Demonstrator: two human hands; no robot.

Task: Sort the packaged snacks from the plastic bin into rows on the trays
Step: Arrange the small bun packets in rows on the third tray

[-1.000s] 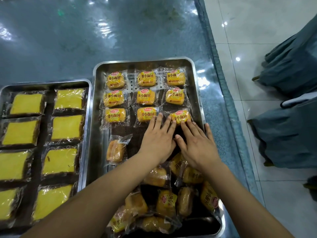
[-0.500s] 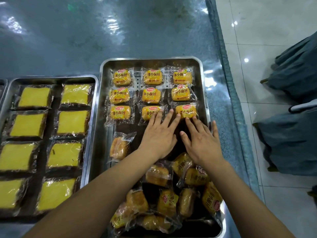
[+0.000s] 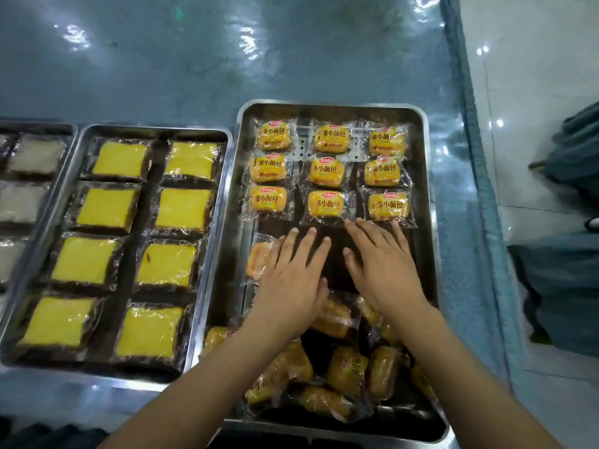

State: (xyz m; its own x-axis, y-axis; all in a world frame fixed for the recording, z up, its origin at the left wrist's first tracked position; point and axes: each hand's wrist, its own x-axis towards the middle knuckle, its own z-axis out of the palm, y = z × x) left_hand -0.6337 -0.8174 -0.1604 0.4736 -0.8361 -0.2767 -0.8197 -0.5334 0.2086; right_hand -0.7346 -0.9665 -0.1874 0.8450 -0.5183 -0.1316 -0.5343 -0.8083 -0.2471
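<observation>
A loose heap of snack packets (image 3: 337, 377) lies under the wrists in the tray (image 3: 432, 241). The left hand (image 3: 291, 280) and right hand (image 3: 382, 270) lie flat, fingers spread, holding nothing. Just beyond the fingertips, three rows of packets (image 3: 327, 171).

Shiny metal tray (image 3: 421, 189) holds snacks (image 3: 325, 204) in glossy clear plastic wrap, on a slick, reflective table cover (image 3: 227, 59).
</observation>
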